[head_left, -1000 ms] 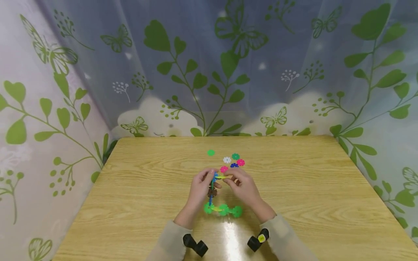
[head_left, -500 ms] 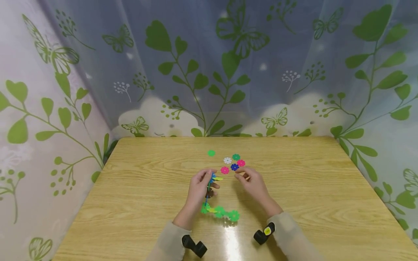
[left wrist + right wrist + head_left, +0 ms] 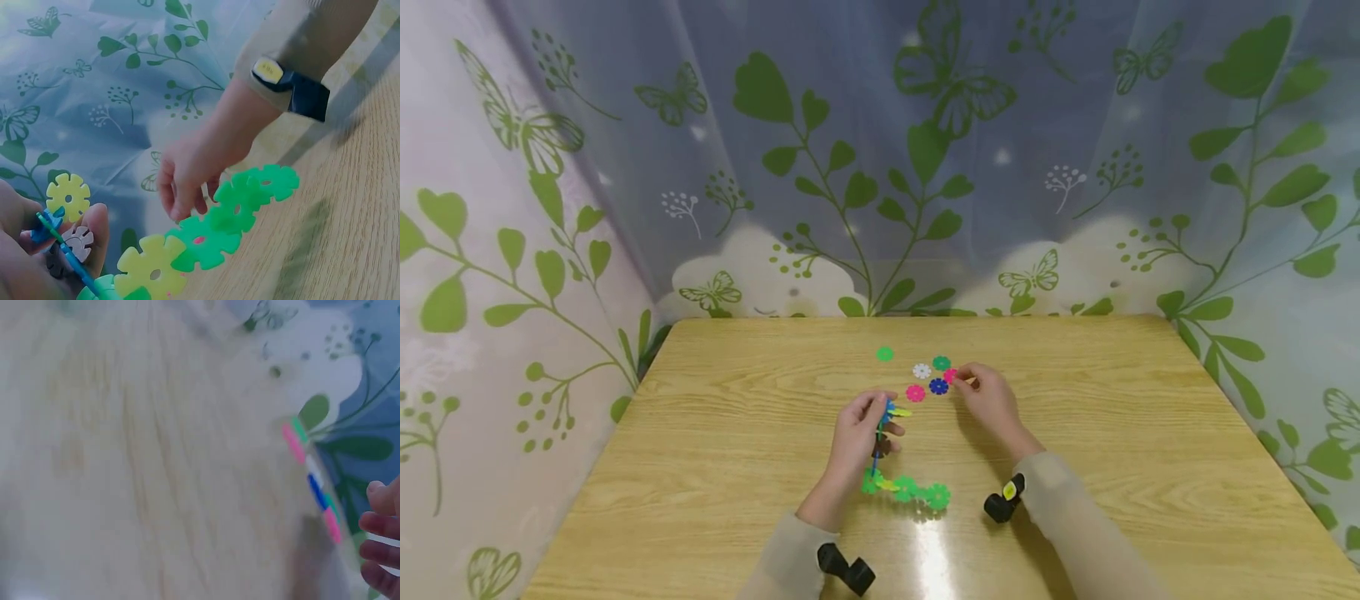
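Note:
My left hand (image 3: 853,429) pinches the upper end of a chain of interlocking plastic snowflake discs, at a blue disc with a yellow disc (image 3: 69,197) jutting from it. A brown disc (image 3: 881,447) sits lower in the chain, by the curled fingers. From the chain's bottom, a row of green discs (image 3: 905,488) with a yellow disc (image 3: 150,267) among them extends to the right. My right hand (image 3: 992,404) reaches over the table, fingertips right at a pink disc (image 3: 950,377). In the right wrist view its fingers (image 3: 380,553) are loosely bent, nothing visible between them.
Loose discs lie beyond the hands on the wooden table (image 3: 737,417): white (image 3: 922,371), teal (image 3: 942,363), dark blue (image 3: 938,387), another pink one (image 3: 915,392) and a bright green one (image 3: 885,354). A leaf-patterned curtain (image 3: 880,208) hangs behind the table.
My right hand has left the yellow disc on the chain and moved right and forward to the loose pink disc. The left hand keeps its pinch; the chain's lower row has shifted slightly.

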Demonstrator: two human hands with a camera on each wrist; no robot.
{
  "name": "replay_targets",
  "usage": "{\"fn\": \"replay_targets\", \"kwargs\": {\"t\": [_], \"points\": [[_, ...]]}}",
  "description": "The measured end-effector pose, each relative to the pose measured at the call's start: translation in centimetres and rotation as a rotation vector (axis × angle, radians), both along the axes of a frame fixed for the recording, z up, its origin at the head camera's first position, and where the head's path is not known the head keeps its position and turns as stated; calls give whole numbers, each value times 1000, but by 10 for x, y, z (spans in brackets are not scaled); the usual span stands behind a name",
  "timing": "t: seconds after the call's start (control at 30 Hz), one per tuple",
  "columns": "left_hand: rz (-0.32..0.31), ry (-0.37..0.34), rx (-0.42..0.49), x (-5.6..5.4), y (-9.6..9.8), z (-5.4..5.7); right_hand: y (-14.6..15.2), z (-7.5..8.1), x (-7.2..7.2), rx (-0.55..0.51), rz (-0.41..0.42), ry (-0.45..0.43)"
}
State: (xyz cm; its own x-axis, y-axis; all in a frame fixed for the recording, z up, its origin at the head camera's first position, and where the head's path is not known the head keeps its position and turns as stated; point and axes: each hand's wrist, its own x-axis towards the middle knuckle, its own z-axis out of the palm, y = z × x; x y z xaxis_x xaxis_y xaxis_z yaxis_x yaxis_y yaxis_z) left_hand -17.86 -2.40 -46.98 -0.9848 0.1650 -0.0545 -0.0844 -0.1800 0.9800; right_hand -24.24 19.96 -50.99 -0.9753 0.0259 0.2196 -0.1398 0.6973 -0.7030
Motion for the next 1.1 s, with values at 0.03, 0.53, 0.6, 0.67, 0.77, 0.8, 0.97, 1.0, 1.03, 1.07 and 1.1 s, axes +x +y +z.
{"fn": "replay_targets", "kwargs": {"t": [0.03, 0.53, 0.6, 0.67, 0.77, 0.8, 0.97, 1.0, 1.03, 1.07, 1.1], "points": [[-1, 0, 3, 0, 0, 0, 2, -2, -2, 20, -5, -1], [-9, -24, -10, 2, 4, 7, 8, -18, -23, 271, 8, -70], [-10, -25, -9, 3, 4, 7, 6, -19, -23, 302, 10, -85], [-7, -25, -5, 2, 3, 4, 4, -20, -23, 331, 16, -91], [1, -35, -12, 1, 1, 1, 0, -21, -25, 351, 26, -96], [3, -37, -14, 1, 0, 1, -1, -21, -25, 348, 24, -100], [4, -36, -15, 0, 1, 0, -3, -17, -28, 315, 3, -145], [3, -35, -10, 0, 1, 0, -2, -16, -28, 311, 4, -156], [3, -36, -3, -1, 2, 0, -2, -15, -29, 307, 8, -169], [5, -37, 3, -1, 2, 0, -1, -14, -29, 301, 16, -179], [7, -36, 8, -1, 2, -1, -1, -13, -30, 296, 25, -190]]}}
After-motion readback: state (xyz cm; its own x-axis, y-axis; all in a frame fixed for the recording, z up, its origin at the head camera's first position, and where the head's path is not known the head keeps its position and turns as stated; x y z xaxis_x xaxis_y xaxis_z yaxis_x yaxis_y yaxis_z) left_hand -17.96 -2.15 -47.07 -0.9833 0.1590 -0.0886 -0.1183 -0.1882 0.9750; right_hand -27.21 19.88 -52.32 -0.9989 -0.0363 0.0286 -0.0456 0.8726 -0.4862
